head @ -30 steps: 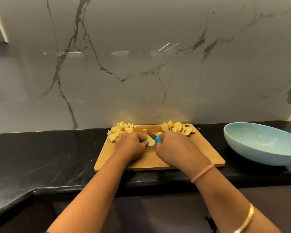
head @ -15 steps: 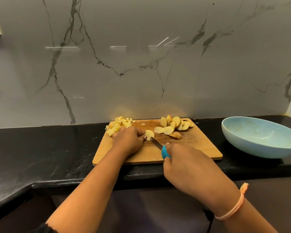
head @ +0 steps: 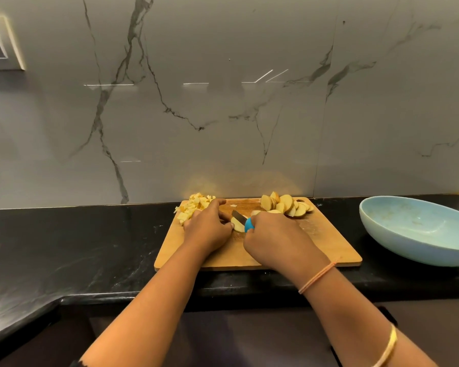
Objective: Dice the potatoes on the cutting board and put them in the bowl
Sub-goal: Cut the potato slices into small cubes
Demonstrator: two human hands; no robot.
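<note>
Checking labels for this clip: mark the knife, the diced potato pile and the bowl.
knife (head: 238, 216), head view, bare blade.
diced potato pile (head: 194, 207), head view, pile's middle.
bowl (head: 419, 221), head view, inner wall.

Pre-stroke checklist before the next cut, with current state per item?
1. Right hand grips the knife by its blue handle: ok.
2. Left hand holds the potato slice under the blade: ok.
3. Left fingertips clear of the blade: cannot tell, they sit very close.
4. Slice lies on the cutting board, away from its edges: ok.
5. Diced pile fully on the board: cannot tell, some pieces sit right at the back-left edge.
6. Bowl stands right of the board, no dice in it: ok.
</note>
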